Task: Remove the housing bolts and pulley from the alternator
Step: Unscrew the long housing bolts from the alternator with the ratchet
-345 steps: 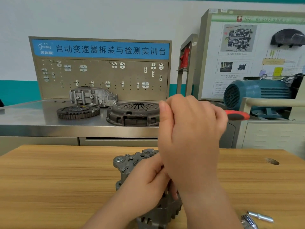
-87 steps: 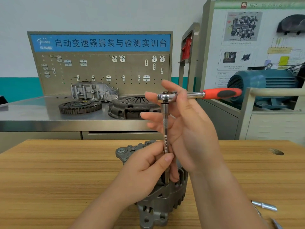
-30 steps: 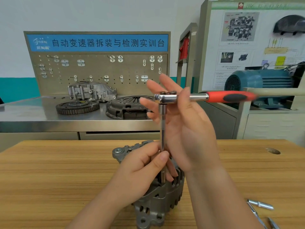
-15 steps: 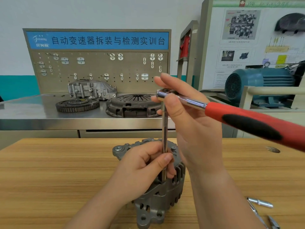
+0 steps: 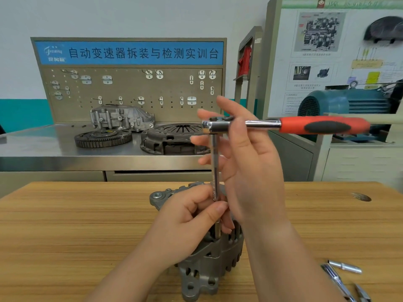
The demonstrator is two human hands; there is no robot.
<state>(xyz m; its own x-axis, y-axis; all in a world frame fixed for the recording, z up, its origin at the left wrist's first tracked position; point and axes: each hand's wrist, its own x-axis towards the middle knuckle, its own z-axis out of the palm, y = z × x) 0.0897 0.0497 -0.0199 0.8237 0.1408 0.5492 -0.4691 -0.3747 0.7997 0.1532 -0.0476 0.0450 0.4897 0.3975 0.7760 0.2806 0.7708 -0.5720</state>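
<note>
Hands share one tool over the alternator [image 5: 207, 264], which stands on end on the wooden bench [image 5: 65, 225], directly below them. The left hand [image 5: 192, 216] pinches the lower part of the extension bar [image 5: 214, 166] between thumb and curled fingers, just above the alternator's upper housing, and holds it upright. The right hand [image 5: 246, 171] is higher, above the alternator. Its thumb lies across the neck of the ratchet [image 5: 322, 125] and its fingers fan out behind the head in a light pinch, not a full grip.

Half a second ago the red handle was swung out towards the camera. Now it lies level again, pointing to the alternator's right, much as it did a second ago. That back-and-forth reads as ratchet strokes, so a housing bolt is probably being wound out with little resistance, given the light hold. The bolt and the socket's seat are hidden behind the left hand, so how far it has risen cannot be told. No pulley shows from this side, and that step looks not yet begun.

Loose metal pieces [image 5: 344, 268], possibly sockets or bolts, lie on the bench to the alternator's right.
</note>
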